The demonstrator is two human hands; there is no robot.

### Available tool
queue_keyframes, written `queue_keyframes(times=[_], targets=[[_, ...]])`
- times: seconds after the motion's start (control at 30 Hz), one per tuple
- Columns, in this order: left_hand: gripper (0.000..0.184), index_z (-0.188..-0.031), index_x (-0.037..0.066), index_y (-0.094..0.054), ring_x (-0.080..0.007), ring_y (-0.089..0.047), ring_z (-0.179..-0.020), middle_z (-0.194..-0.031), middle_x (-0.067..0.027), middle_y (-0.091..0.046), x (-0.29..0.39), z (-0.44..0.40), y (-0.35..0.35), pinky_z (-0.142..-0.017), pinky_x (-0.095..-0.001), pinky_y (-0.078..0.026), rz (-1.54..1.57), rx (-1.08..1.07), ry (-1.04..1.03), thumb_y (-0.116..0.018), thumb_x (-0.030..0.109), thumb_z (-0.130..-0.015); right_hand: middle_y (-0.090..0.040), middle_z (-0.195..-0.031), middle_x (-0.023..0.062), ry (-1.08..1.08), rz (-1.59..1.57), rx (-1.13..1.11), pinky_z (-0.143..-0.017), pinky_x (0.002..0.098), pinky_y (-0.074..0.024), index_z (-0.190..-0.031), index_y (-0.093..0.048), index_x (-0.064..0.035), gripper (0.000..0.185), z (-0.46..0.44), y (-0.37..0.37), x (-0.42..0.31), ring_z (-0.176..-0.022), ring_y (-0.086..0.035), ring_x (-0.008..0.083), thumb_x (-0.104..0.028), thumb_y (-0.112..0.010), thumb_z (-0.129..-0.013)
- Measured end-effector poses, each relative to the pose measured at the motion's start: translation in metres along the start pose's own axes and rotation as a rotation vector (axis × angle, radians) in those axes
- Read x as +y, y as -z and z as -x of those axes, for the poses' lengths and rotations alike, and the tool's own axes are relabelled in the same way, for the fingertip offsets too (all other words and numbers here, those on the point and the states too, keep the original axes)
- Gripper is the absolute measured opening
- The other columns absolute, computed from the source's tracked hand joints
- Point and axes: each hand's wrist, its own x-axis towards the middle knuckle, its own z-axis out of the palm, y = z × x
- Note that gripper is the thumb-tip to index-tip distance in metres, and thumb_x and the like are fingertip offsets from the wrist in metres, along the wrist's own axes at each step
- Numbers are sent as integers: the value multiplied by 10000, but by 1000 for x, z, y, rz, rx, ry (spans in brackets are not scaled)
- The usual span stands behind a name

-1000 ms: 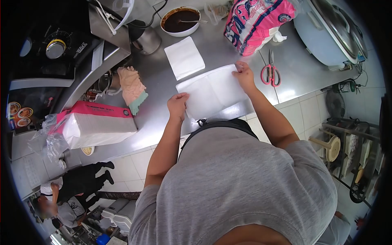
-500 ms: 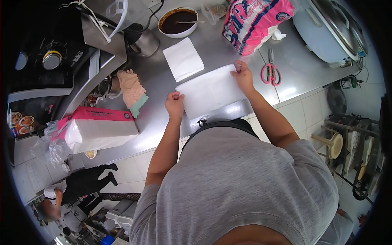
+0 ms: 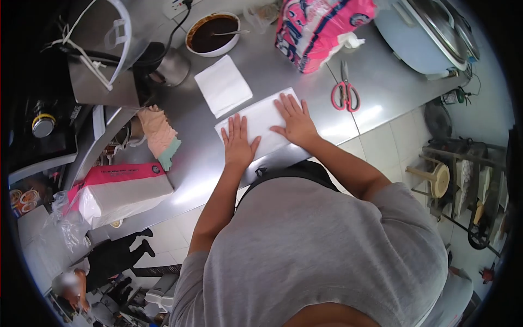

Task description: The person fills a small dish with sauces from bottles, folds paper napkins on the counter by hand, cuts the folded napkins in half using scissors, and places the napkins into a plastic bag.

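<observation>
A white paper napkin (image 3: 262,121), folded to a long rectangle, lies on the steel counter near its front edge. Flat on its left part rests my left hand (image 3: 238,143), fingers spread. My right hand (image 3: 296,121) presses on the right part, also open with the fingers apart. Just behind the napkin is a squarer stack of folded white napkins (image 3: 223,85), which neither hand touches. To the right of my right hand lie scissors (image 3: 345,94) with pink handles, their blades pointing to the back.
Behind stand a bowl of dark sauce (image 3: 213,35) with a spoon and a pink printed bag (image 3: 316,32). A large lidded container (image 3: 419,38) is at the back right. At left are a napkin pack (image 3: 125,191), a peach glove (image 3: 155,128) and a metal kettle (image 3: 171,68). A co-worker (image 3: 114,250) stands beyond.
Both hands have moved from the napkin's side edges onto its top and flattened out. The napkin's front part appears folded over, so it is narrower. The camera view has shifted slightly.
</observation>
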Motion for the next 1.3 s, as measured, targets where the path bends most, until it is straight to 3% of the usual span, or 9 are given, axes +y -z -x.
queue_keyframes(times=[0.1,0.2,0.3,0.47,0.77,0.9,1.03,1.17,1.3], targets=[[805,-1448,44,-257,-318,-106,-1428,-1532,-146,-169,40,-11,50,-1138,-512,-73,-41,-136,116,-640,371,-820,-235,-1501,186,-12,-97,36,-1087,584,-163,-1392,-376,-58,734,6,-5,14,-1384,-225,368,-506,-564,-842],[677,-1376,28,-381,-300,-380,-1306,-1399,-165,-419,117,-4,182,-1077,-407,-287,770,-28,-375,-686,164,-787,-297,-1452,213,-7,-218,154,-1076,569,-206,-1319,-447,-41,622,16,29,18,-1354,-257,402,-368,-639,-826],[570,-1284,8,-486,-258,-569,-1088,-1186,-151,-591,185,55,323,-960,-387,-403,911,-182,-812,-665,209,-781,-391,-1363,210,23,-282,256,-1053,543,-262,-1239,-495,-31,517,35,49,33,-1301,-324,398,-234,-663,-794],[443,-1188,-10,-526,-240,-581,-1010,-1100,-146,-604,239,92,351,-909,-360,-422,808,-122,-1282,-635,149,-790,-548,-1120,177,94,-302,347,-941,492,-385,-1104,-553,-27,420,46,50,84,-1089,-499,384,-3,-609,-689],[227,-1016,-42,-596,-208,-601,-869,-946,-136,-627,258,87,307,-817,-311,-457,880,319,-1188,-581,42,-805,-566,-1059,162,-441,-49,297,-813,447,-421,-1089,-521,-55,314,49,62,161,-972,-557,336,-138,-580,-792],[154,-939,-57,-628,-194,-611,-806,-877,-131,-637,230,51,259,-776,-289,-472,949,568,-588,-558,-6,-812,-589,-973,166,-492,-13,237,-753,455,-440,-1099,-508,-57,332,42,55,174,-870,-588,350,-134,-563,-781],[250,-953,23,-677,-191,-653,-840,-898,-110,-674,120,-62,115,-793,-282,-493,572,314,-147,-496,-82,-817,-606,-950,179,-568,-22,110,-746,460,-477,-1069,-488,-41,326,45,82,157,-850,-620,369,-77,-566,-755],[280,-937,68,-678,-303,-602,-941,-995,-126,-645,56,-69,51,-839,-357,-483,229,333,-235,-513,-74,-760,-621,-928,188,-524,-142,89,-715,408,-512,-1193,-458,-7,507,46,75,173,-820,-640,350,-94,-618,-719],[324,-1104,72,-605,-336,-508,-1103,-1197,-146,-548,72,-19,44,-956,-432,-394,182,217,-181,-604,62,-780,-634,-983,199,-796,-823,-30,-749,290,-500,-1405,-293,27,835,64,111,166,-817,-638,213,-139,-707,-699]])
